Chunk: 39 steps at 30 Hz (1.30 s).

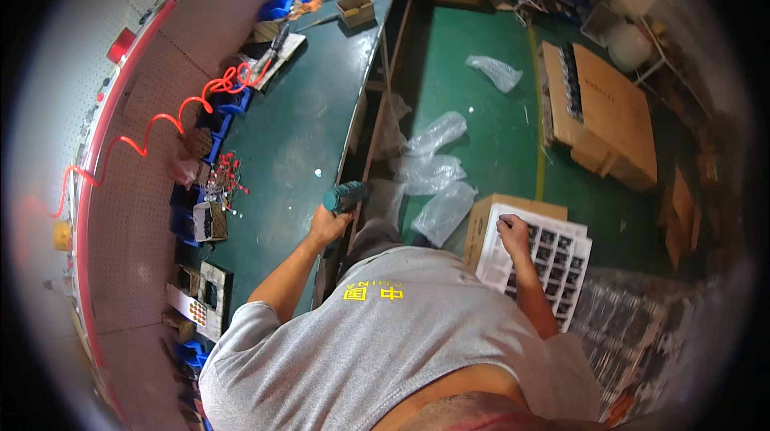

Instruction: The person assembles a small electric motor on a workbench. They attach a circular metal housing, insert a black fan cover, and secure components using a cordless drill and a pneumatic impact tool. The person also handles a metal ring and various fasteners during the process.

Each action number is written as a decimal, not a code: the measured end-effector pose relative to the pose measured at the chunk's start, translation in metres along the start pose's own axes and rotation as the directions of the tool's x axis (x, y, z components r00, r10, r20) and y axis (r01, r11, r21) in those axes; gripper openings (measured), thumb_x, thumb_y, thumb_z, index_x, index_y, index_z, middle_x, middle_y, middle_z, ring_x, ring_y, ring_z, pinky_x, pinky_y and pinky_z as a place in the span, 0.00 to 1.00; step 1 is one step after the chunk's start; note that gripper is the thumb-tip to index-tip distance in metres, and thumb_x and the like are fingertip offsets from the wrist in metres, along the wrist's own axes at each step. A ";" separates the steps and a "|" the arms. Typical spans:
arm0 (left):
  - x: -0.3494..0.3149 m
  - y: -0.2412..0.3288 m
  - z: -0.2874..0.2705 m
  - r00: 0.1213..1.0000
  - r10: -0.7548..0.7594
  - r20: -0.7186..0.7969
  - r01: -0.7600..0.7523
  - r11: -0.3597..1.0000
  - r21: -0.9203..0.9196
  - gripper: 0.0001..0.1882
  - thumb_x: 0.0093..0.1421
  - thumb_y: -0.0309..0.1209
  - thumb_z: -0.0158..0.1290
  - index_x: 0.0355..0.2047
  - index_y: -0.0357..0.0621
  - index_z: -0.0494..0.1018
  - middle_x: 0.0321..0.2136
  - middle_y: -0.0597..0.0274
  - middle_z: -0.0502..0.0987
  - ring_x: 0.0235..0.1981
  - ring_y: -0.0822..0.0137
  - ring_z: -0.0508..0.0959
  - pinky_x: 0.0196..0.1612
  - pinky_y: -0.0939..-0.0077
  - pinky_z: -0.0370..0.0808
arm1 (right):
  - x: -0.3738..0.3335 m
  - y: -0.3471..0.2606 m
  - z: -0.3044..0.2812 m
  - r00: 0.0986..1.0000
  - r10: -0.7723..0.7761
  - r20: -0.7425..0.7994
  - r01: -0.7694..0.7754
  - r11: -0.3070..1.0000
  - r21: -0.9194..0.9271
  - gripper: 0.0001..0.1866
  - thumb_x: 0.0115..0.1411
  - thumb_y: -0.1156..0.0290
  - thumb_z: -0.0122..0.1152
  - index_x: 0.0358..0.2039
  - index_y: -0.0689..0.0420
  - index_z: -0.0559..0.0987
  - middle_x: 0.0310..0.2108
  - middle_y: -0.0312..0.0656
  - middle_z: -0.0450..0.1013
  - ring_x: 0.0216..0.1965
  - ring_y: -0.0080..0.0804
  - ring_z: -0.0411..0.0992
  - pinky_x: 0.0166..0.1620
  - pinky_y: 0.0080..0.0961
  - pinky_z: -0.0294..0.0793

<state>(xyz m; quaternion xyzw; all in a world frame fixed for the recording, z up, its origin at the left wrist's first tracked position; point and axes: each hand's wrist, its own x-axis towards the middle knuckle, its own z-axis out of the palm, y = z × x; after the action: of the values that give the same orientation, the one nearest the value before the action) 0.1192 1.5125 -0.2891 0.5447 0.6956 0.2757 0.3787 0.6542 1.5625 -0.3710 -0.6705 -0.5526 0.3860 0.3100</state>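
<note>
My left hand [327, 225] is closed round a teal thing with dark ridges [345, 197], roughly cylindrical, at the front edge of the green workbench [297, 142]. Its exact kind does not show. Off to the right, my right hand [514, 236] is over a white tray [495, 267] with rows of black parts [560, 259] in its pockets. The fingers there are curled together near the tray's upper left corner. Something small and dark may be between them, but I cannot make it out. Under the tray is a cardboard box [479, 226].
Clear plastic bags [437, 174] lie on the green floor beside the bench. A large carton [613, 110] stands at the right, and stacked trays [613, 327] are near me. Blue bins [228, 102] line the bench's back, where a coiled orange air hose [164, 118] hangs.
</note>
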 end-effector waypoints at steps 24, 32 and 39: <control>0.287 0.005 0.006 0.990 0.035 -0.134 -0.060 0.981 -0.186 0.22 0.57 0.37 0.65 0.52 0.50 0.80 0.44 0.55 0.85 0.46 0.58 0.84 0.50 0.64 0.78 | 0.147 -0.055 0.042 0.932 0.310 0.187 -0.294 0.950 -0.107 0.15 0.56 0.66 0.66 0.38 0.64 0.86 0.28 0.43 0.82 0.23 0.26 0.77 0.28 0.25 0.76; 0.339 -0.003 -0.051 0.974 -0.186 -0.130 0.149 0.957 -0.250 0.21 0.58 0.38 0.65 0.50 0.45 0.79 0.43 0.57 0.85 0.45 0.61 0.84 0.51 0.65 0.78 | 0.422 -0.208 0.148 0.893 -0.272 0.359 0.310 0.949 -0.051 0.12 0.58 0.69 0.66 0.37 0.65 0.84 0.26 0.42 0.79 0.24 0.24 0.75 0.31 0.26 0.75; 0.345 0.038 -0.108 0.905 -0.301 -0.299 0.183 0.913 -0.366 0.19 0.59 0.37 0.64 0.48 0.44 0.80 0.42 0.53 0.85 0.44 0.58 0.84 0.50 0.65 0.78 | 0.661 -0.362 0.294 0.888 -0.278 0.367 0.307 0.952 -0.020 0.22 0.58 0.61 0.70 0.48 0.64 0.83 0.39 0.47 0.82 0.37 0.32 0.79 0.39 0.29 0.78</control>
<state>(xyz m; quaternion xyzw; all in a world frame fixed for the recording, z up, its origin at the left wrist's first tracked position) 0.0097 1.8588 -0.2765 0.3242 0.7587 0.4301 0.3664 0.2798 2.2785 -0.3312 -0.5089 -0.7091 0.4294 0.2319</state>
